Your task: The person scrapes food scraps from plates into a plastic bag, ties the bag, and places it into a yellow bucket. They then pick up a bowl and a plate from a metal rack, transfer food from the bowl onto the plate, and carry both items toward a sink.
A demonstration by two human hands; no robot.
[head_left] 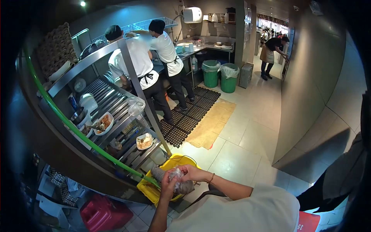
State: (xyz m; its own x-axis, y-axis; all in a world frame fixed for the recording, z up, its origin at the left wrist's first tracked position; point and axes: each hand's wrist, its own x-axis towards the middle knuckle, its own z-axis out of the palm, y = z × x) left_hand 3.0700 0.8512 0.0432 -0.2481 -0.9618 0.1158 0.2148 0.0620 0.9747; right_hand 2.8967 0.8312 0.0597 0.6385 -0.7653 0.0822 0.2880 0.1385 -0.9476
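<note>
- The left hand and right hand both close around a crumpled clear plastic bag, fingers pinching it between them, held above the yellow bin at 6 o'clock, seemingly so anything loose drops in.
- At 9 o'clock, a steel rack keeps bowls of leftovers on slatted shelves.
- At 12 o'clock, two workers stand on rubber mats.

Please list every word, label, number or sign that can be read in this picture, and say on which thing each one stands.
"35" (reading uncertain, cut off at the edge): white digits on the red patch at the bottom of the view.
Blue can on the steel rack: its print is too small to read.
White appliance on the far wall: no readable mark.
Crumpled plastic bag in both hands: no text visible.
</note>
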